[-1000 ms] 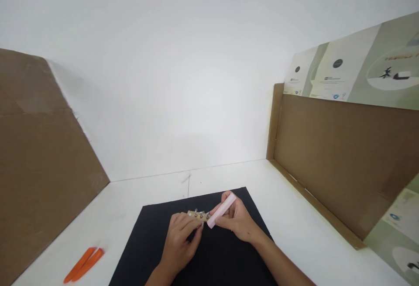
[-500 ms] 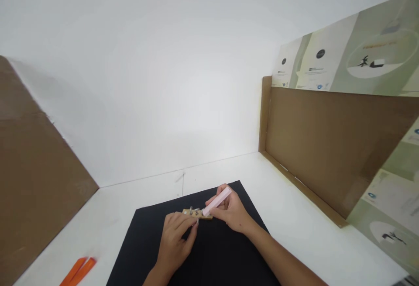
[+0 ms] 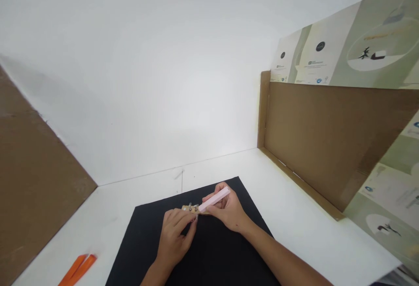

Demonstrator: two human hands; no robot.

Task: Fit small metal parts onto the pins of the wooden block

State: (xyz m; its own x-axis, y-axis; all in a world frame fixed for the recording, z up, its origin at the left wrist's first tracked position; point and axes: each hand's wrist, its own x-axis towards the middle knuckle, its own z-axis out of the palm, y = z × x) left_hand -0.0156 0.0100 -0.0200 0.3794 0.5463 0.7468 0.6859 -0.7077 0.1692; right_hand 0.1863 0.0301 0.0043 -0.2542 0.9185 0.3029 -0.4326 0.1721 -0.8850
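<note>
A small light-brown strip [image 3: 186,208] with shiny round metal pieces on it lies over the black mat [image 3: 209,251]. My right hand [image 3: 227,209] grips a pale pink bar [image 3: 214,199], whose lower left end reaches the strip and covers part of it. At the strip's near edge, my left hand [image 3: 176,233] has its fingers bent together around a small shiny piece at the fingertips, too small to make out. The right end of the strip is partly hidden by my right hand.
Orange handles [image 3: 78,270] rest on the white table [image 3: 98,220] at the lower left. A brown board [image 3: 39,168] stands at the left, and an open cardboard panel [image 3: 327,137] with printed flaps stands at the right. A white wall rises behind.
The pink bar has shifted slightly left along the strip and lies at a flatter angle, covering more of it. My left hand has hardly moved. The whole view has shifted slightly.
</note>
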